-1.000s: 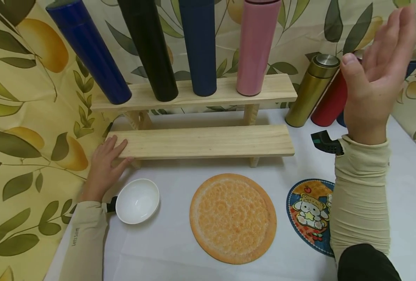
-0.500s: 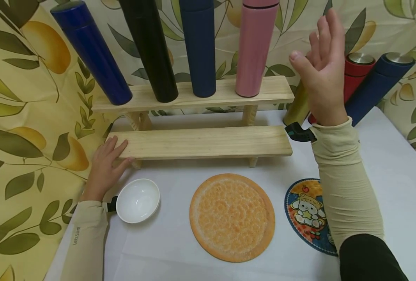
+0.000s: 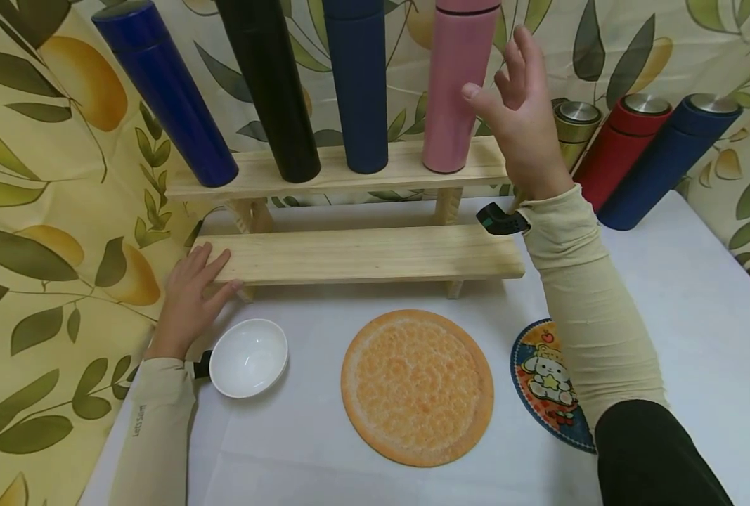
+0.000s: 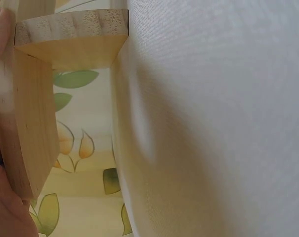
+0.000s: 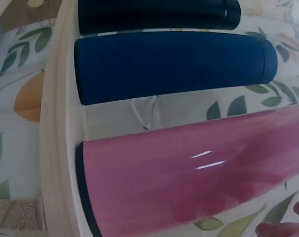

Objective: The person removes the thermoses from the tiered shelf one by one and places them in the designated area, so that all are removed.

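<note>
My right hand (image 3: 526,123) is raised beside the pink thermos bottle (image 3: 460,84), fingers spread and holding nothing. In the head view the thumb overlaps the bottle's right edge; in the right wrist view a gap separates the fingertips (image 5: 280,229) from the pink body. The bottle stands on the upper shelf (image 3: 406,158) of a wooden rack, right of a dark blue bottle (image 3: 362,91), a black bottle (image 3: 276,105) and a bright blue bottle (image 3: 172,105). My left hand (image 3: 191,302) rests on the left end of the lower shelf (image 3: 362,256), thumb along its front edge.
Right of the rack stand a gold bottle (image 3: 573,126), a red bottle (image 3: 624,151) and another blue bottle (image 3: 668,165). In front lie a white bowl (image 3: 248,358), a round tan mat (image 3: 417,386) and a cartoon mat (image 3: 548,383), partly under the right sleeve. Patterned cloth hangs behind and left.
My right hand has moved left, from in front of the gold and red bottles to beside the pink bottle. My left hand has stayed on the lower shelf.
</note>
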A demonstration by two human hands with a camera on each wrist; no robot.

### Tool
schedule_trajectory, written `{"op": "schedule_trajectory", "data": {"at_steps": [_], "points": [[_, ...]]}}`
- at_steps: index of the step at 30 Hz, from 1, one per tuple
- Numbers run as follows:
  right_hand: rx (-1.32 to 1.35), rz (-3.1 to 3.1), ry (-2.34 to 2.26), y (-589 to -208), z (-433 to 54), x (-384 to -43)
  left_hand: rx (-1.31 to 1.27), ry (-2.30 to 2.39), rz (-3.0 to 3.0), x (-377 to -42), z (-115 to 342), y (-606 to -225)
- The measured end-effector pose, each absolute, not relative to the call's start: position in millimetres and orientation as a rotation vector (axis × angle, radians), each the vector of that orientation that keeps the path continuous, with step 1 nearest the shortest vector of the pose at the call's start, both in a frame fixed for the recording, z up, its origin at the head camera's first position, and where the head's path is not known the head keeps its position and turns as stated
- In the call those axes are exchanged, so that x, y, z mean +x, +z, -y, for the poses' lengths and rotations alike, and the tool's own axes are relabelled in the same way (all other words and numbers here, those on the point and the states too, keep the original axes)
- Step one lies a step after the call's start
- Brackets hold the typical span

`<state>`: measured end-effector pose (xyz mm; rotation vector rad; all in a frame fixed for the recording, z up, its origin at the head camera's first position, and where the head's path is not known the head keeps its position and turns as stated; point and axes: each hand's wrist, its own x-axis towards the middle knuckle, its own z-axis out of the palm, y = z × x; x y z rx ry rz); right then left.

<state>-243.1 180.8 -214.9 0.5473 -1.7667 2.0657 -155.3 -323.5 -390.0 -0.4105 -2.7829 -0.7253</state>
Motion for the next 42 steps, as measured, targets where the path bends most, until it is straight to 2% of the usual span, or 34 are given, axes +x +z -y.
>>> {"op": "schedule_trajectory", "data": {"at_steps": [7, 12, 42], "points": [[0.584, 1.796, 2.152, -219, -168, -257, -0.408, -0.720, 2.787, -155, 323, -389], [0.508, 1.815, 2.188, -221, -162, -262, -0.443, -0.718, 2.754, -157, 323, -389], [0.412, 1.906, 2.127, -230, -158, -267, -0.438, -0.691, 2.753, -157, 325, -392]]}}
